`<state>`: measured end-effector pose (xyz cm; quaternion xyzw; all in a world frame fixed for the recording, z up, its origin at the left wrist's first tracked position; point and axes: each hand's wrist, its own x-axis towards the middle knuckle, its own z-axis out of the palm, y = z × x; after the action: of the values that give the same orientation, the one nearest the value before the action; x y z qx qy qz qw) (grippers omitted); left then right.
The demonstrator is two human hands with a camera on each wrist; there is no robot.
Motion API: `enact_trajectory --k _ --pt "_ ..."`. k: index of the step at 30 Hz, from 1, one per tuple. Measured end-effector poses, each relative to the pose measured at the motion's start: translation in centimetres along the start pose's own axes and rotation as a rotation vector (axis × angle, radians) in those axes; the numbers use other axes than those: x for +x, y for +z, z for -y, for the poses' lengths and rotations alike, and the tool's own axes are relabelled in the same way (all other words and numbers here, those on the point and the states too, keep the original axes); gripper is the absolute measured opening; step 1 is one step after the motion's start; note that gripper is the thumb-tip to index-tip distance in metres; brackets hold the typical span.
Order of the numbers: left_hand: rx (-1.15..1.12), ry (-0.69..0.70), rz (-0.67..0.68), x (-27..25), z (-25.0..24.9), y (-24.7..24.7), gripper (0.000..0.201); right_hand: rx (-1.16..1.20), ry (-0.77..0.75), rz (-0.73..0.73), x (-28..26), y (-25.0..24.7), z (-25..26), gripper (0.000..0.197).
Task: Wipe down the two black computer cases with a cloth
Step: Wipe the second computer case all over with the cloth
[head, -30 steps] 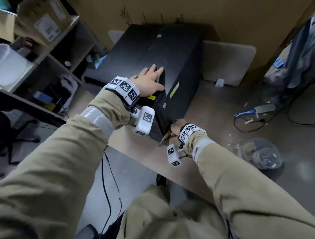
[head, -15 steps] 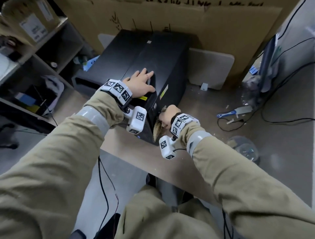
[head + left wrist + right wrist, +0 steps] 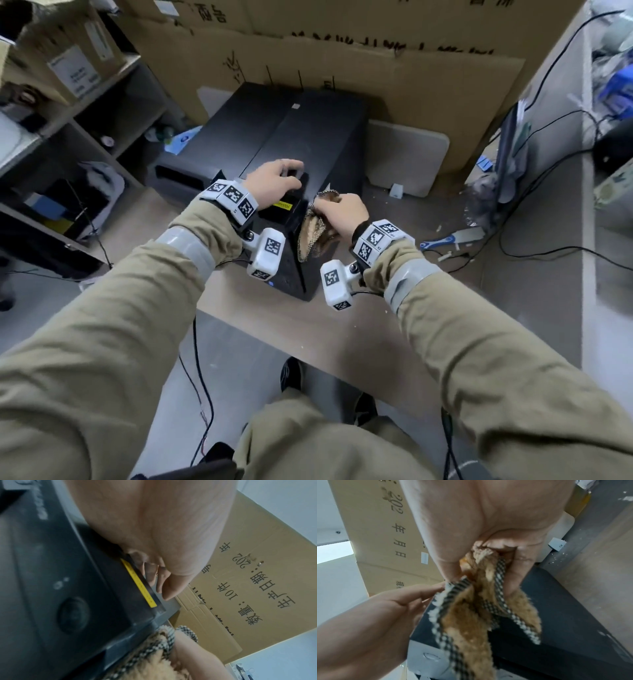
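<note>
Two black computer cases stand side by side, the left case (image 3: pixel 236 137) and the right case (image 3: pixel 325 137). My left hand (image 3: pixel 277 178) rests its fingertips on the top front of the right case (image 3: pixel 68 588), just behind a yellow label (image 3: pixel 282 205); it holds nothing. My right hand (image 3: pixel 339 212) grips a bunched brown fluffy cloth (image 3: pixel 315 233) with a black-and-white checked border at that case's front right top corner. In the right wrist view the cloth (image 3: pixel 471 612) hangs from my right hand (image 3: pixel 488 563), and the left hand's fingers (image 3: pixel 426 591) reach beside its edge.
Large cardboard boxes (image 3: pixel 376 68) stand right behind the cases. A grey panel (image 3: pixel 407 161) leans to their right. A blue-handled tool (image 3: pixel 452 238) and black cables (image 3: pixel 548 253) lie on the floor at right. A shelf unit (image 3: pixel 85 120) stands at left.
My right hand has carried the cloth up from low on the case's front to its top front corner. The left hand's flat fingers have lifted and bent slightly.
</note>
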<state>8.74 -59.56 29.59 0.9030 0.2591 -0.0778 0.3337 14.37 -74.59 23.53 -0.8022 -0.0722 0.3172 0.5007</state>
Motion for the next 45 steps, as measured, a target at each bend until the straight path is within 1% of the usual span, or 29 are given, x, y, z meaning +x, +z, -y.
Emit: enact_trajectory --k 1,3,4,7,9,11,12,14,17,18,19,21,22,24,25,26,27,28,29,31,32,34,35,37,39,41,42,43,45 --pt "-0.071 0.004 -0.011 -0.6 0.0 0.1 0.042 -0.02 -0.01 0.001 -0.5 -0.2 0.1 0.035" --pt "-0.11 0.02 -0.019 -1.9 0.5 0.4 0.038 -0.087 0.012 0.031 -0.8 -0.1 -0.5 0.041" --pt "-0.095 0.032 -0.037 -2.3 0.7 0.6 0.036 -0.13 0.044 0.065 -0.7 0.1 -1.4 0.042" --pt "0.0 0.024 -0.134 -3.2 1.6 0.4 0.033 -0.257 0.167 0.156 -0.9 1.4 -4.7 0.034" --pt "0.099 -0.01 -0.179 -3.6 2.7 0.2 0.046 -0.29 0.214 0.213 -1.2 3.2 -7.0 0.031" --pt "0.198 -0.015 -0.204 -3.6 3.4 0.1 0.061 -0.303 0.252 0.203 -0.9 4.7 -9.1 0.03" --pt "0.238 -0.006 -0.214 -3.5 3.8 -0.1 0.064 -0.294 0.276 0.198 -1.0 5.4 -9.6 0.028" --pt "0.245 -0.006 -0.183 -3.0 4.5 -0.8 0.062 -0.274 0.292 0.158 -0.9 6.5 -10.6 0.028" --pt "0.173 0.003 -0.03 -2.1 5.4 -2.6 0.056 -0.218 0.349 0.18 0.5 8.6 -11.7 0.032" --pt "0.148 0.018 -0.011 -1.8 5.4 -3.0 0.05 -0.189 0.355 0.189 0.4 9.0 -11.5 0.037" --pt "0.11 0.032 0.004 -1.6 5.4 -3.4 0.043 -0.169 0.37 0.177 0.1 9.5 -11.1 0.035" --pt "0.072 0.085 0.05 -0.6 5.3 -4.2 0.03 -0.15 0.405 0.122 -0.6 10.2 -10.4 0.013" --pt "0.073 0.12 0.083 -0.1 5.3 -4.4 0.024 -0.15 0.423 0.115 -1.1 10.3 -10.4 0.011" --pt "0.109 0.199 0.157 0.8 5.4 -5.2 0.015 -0.129 0.467 0.087 -1.1 11.2 -10.8 0.021" --pt "0.117 0.233 0.191 1.3 5.7 -5.5 0.013 -0.079 0.475 0.065 -1.2 11.9 -10.8 0.018" --pt "0.112 0.263 0.214 1.7 5.8 -5.6 0.012 -0.047 0.481 0.049 -1.0 12.4 -11.0 0.009" --pt "0.106 0.298 0.237 2.1 6.0 -5.8 0.013 -0.031 0.475 0.034 -0.6 13.1 -11.2 0.014" --pt "0.1 0.336 0.261 2.5 6.2 -6.0 0.014 -0.032 0.48 -0.022 -0.9 13.9 -10.9 0.025" --pt "0.097 0.367 0.281 2.8 6.4 -6.2 0.016 0.015 0.495 -0.106 -0.6 14.3 -11.1 0.03" --pt "0.104 0.435 0.341 3.1 6.7 -6.7 0.024 0.139 0.516 -0.272 -1.7 15.2 -10.5 0.034" --pt "0.105 0.472 0.376 3.2 6.8 -7.0 0.029 0.195 0.537 -0.332 -1.9 15.6 -10.1 0.036" --pt "0.099 0.526 0.444 3.1 7.2 -7.8 0.037 0.236 0.503 -0.414 -2.4 16.2 -9.2 0.035" --pt "0.095 0.54 0.456 3.2 7.5 -8.0 0.038 0.244 0.478 -0.426 -2.7 16.5 -9.0 0.035" --pt "0.11 0.542 0.434 3.7 8.1 -8.3 0.034 0.292 0.407 -0.476 -3.3 16.7 -9.1 0.039" --pt "0.178 0.529 0.367 4.2 8.4 -8.6 0.036 0.39 0.321 -0.568 -4.1 16.9 -8.8 0.031" --pt "0.206 0.533 0.352 4.4 8.5 -8.8 0.041 0.423 0.276 -0.599 -5.2 17.3 -7.4 0.019" --pt "0.203 0.546 0.362 4.4 8.5 -9.0 0.042 0.416 0.288 -0.612 -5.4 17.5 -6.9 0.017" --pt "0.202 0.561 0.374 4.4 8.7 -9.1 0.042 0.419 0.316 -0.625 -5.5 17.8 -6.5 0.02" --pt "0.194 0.592 0.387 4.3 9.3 -9.7 0.043 0.417 0.406 -0.593 -5.2 18.5 -5.7 0.031"
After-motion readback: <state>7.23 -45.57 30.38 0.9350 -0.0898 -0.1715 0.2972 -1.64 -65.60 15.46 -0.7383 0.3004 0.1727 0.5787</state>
